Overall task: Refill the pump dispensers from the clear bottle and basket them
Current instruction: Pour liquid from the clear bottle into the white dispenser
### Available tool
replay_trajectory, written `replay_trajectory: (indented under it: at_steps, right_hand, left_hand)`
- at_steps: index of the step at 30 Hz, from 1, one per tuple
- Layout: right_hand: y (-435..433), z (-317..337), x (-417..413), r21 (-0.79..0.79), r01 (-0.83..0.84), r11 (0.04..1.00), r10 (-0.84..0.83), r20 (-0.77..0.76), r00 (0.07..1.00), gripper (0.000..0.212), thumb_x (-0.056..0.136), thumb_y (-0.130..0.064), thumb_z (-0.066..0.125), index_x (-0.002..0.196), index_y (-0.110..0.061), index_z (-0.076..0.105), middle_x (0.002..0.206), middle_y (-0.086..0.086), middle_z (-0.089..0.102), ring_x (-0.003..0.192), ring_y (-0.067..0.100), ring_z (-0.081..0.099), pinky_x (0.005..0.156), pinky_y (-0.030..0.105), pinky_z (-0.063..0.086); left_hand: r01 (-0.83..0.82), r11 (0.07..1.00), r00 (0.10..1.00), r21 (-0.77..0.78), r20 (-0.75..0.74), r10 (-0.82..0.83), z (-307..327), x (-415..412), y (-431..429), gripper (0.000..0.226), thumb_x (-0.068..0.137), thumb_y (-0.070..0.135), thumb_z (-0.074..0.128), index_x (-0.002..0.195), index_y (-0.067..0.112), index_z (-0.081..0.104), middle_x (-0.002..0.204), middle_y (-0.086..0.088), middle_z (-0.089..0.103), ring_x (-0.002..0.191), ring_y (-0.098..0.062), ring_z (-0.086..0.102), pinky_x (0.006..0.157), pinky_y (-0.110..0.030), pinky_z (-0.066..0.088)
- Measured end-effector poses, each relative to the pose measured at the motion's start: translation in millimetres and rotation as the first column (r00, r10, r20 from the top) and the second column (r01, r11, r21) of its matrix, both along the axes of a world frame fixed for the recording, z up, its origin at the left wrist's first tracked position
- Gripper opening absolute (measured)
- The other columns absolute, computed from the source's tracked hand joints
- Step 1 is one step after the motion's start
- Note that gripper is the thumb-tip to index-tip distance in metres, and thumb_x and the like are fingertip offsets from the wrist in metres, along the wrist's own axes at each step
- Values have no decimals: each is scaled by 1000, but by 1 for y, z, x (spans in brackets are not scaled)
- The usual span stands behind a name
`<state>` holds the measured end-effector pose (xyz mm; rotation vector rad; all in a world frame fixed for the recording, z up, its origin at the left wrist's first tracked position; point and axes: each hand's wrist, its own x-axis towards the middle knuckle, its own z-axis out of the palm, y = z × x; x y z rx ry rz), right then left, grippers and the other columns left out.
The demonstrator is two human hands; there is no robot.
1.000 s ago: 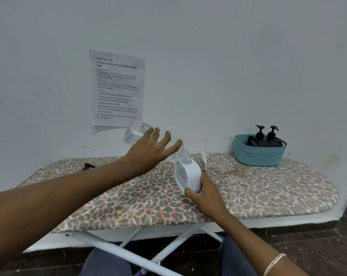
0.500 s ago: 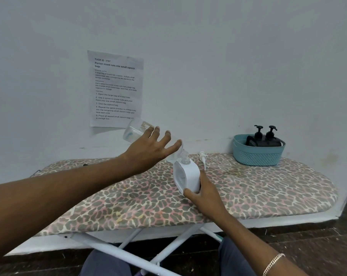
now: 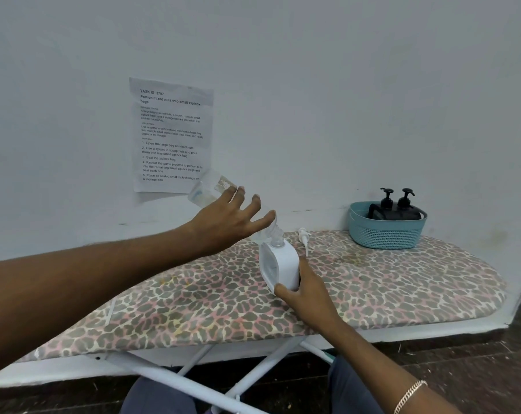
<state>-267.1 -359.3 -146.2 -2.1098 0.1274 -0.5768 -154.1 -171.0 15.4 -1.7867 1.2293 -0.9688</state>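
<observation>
My left hand (image 3: 229, 222) holds the clear bottle (image 3: 207, 189) tilted, neck down to the right, fingers spread over its top side. The bottle's mouth meets the open neck of the white dispenser (image 3: 280, 264), which stands on the ironing board (image 3: 402, 288). My right hand (image 3: 305, 289) grips that dispenser low on its right side. Its white pump head (image 3: 303, 239) lies loose on the board just behind. Two black pump dispensers (image 3: 395, 207) stand in the teal basket (image 3: 387, 234) at the back right.
The leopard-print board stands against a white wall with a printed sheet (image 3: 172, 135) taped above it. White legs (image 3: 199, 380) cross under the board's front edge, over my knees. A dark floor lies to the right.
Both hands keep the same hold and pose over the white dispenser; only the view has shifted slightly.
</observation>
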Motion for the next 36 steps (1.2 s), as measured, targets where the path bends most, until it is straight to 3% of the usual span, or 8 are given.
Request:
replay_trajectory:
  at_steps: [7,12,17,23,29,34,36]
  right_hand:
    - [-1,-2,1,6,-1,1000,1,-12,1000,79,87,-35,75,155,-31,35,131,-7,58,109,13,59,71,15,46]
    - [-2,-4,3,-1,11,1000,-11,-25,1000,78,86,-37,75,153,-29,36,130,-6,58,107,13,59,67,16,47]
    - [-2,-5,4,1,18,1000,-18,-26,1000,80,84,-40,75,153,-32,36,131,-5,58,110,16,59,72,19,48]
    - [-3,-4,4,1,16,1000,-16,-29,999,77,86,-37,75,153,-29,37,130,-5,58,109,16,59,68,15,45]
    - [-1,-5,3,25,9,1000,-8,-32,999,82,76,-50,70,150,-37,36,128,-7,59,108,18,63,78,39,62]
    - [-1,-4,3,10,13,1000,-13,-21,1000,80,81,-43,73,152,-34,36,128,-6,59,108,15,61,73,24,54]
    - [-1,-4,3,14,10,1000,-10,-16,1000,79,82,-42,73,152,-35,36,129,-6,59,108,15,61,74,24,54]
  left_hand:
    - [-8,1000,1000,29,18,7,4,0,-3,89,86,6,71,160,15,22,147,-32,46,124,-58,54,105,-62,46]
    - [15,998,996,61,83,-20,9,0,-6,81,83,4,66,156,15,32,140,-31,53,116,-57,59,99,-60,50]
    - [43,996,993,73,107,-51,11,0,-8,78,84,7,67,154,15,34,138,-30,55,115,-56,61,98,-60,50]
    - [78,994,989,75,117,-86,12,1,-9,78,84,8,69,154,15,35,138,-30,55,114,-56,61,97,-60,51]
    - [113,988,979,109,159,-130,18,1,-12,71,86,10,58,154,16,38,135,-29,58,110,-55,63,94,-58,52]
    - [155,979,966,135,185,-179,22,2,-15,73,86,11,67,152,13,36,133,-30,58,109,-55,64,94,-59,54]
    - [169,975,962,145,192,-196,24,4,-16,70,88,12,65,152,13,36,133,-30,58,108,-55,64,93,-60,54]
